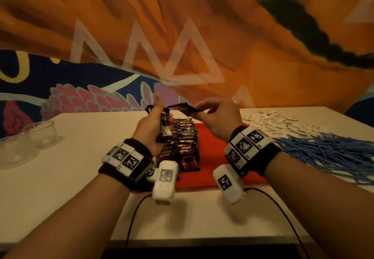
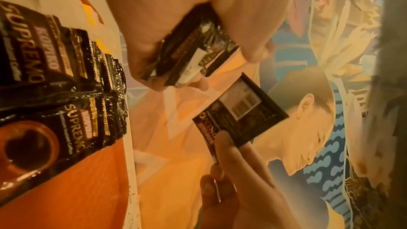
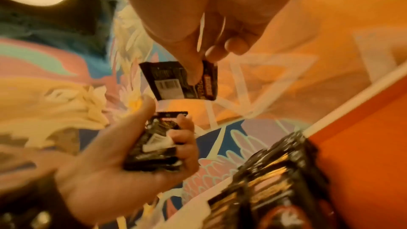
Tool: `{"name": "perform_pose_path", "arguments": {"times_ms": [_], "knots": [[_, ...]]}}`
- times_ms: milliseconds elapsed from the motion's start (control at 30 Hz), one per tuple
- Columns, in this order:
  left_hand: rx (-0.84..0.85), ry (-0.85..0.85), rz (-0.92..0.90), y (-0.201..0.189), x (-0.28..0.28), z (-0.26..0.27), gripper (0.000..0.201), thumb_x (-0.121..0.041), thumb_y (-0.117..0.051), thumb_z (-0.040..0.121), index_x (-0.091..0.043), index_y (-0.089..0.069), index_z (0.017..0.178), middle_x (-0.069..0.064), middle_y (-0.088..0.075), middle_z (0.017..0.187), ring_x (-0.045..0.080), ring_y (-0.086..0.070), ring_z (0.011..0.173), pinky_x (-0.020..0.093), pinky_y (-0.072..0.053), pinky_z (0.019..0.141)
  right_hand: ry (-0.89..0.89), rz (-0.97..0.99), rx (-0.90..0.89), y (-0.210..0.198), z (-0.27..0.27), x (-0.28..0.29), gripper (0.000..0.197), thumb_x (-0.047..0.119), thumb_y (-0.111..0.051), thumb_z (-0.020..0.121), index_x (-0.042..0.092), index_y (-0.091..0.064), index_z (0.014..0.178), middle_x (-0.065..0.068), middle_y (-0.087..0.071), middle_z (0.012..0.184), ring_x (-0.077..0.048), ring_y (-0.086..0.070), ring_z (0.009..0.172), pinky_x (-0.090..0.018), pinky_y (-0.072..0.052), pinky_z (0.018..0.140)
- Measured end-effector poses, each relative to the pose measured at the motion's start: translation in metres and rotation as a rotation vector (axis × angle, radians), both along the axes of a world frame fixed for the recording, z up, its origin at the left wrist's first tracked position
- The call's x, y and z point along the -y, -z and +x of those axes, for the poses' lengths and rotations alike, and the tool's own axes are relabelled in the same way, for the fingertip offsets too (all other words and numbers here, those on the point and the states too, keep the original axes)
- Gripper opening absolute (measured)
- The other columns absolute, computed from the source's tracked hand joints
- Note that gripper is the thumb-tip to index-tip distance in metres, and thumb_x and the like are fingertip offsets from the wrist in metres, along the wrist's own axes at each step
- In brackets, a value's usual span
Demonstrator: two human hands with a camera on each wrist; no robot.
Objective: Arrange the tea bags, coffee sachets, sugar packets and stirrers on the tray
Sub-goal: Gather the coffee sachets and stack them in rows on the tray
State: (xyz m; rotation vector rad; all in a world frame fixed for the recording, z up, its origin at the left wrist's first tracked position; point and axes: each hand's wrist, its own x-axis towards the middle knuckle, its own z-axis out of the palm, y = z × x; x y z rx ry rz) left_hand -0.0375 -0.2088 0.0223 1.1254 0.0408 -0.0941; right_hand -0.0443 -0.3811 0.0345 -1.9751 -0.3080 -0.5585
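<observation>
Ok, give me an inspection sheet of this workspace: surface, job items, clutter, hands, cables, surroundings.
Surface: white table, red tray at its middle.
Job's things: coffee sachets overlapped in rows on the tray's left part; sugar packets heaped on the table far right; blue stirrers piled near right. Tea bags: nothing seen.
Clutter: two glass bowls at left.
Hands: left hand grips a sachet stack; right hand pinches a single sachet above the tray.
Cables: black cables run from the wrist cameras over the near edge.
Surroundings: painted mural wall.
</observation>
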Motion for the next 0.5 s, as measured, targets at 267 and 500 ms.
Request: {"name": "perform_pose_path", "arguments": {"times_ms": [267, 500], "knots": [[0.051, 0.032, 0.111, -0.001, 0.03, 0.002, 0.024, -0.002, -0.063, 0.091, 0.004, -0.067, 0.114, 0.018, -0.072, 0.095, 0.029, -0.071, 0.076, 0.037, -0.06, 0.072, 0.015, 0.054, 0.114, 0.015, 0.001, 0.019, 0.034, -0.009, -0.06, 0.082, 0.022, -0.071, 0.078, 0.011, -0.069, 0.089, -0.005, -0.067, 0.08, -0.018, -0.054, 0.067], [0.228, -0.037, 0.142, -0.002, 0.047, 0.007, 0.019, -0.004, -0.071, 0.087, -0.007, -0.068, 0.106, 0.017, -0.073, 0.095, 0.033, -0.071, 0.085, 0.038, -0.058, 0.069, -0.148, 0.273, -0.205, 0.017, 0.004, 0.029, 0.014, 0.002, -0.074, 0.083, 0.01, -0.069, 0.093, -0.001, -0.069, 0.081, 0.002, -0.066, 0.061, -0.013, -0.048, 0.055]]}}
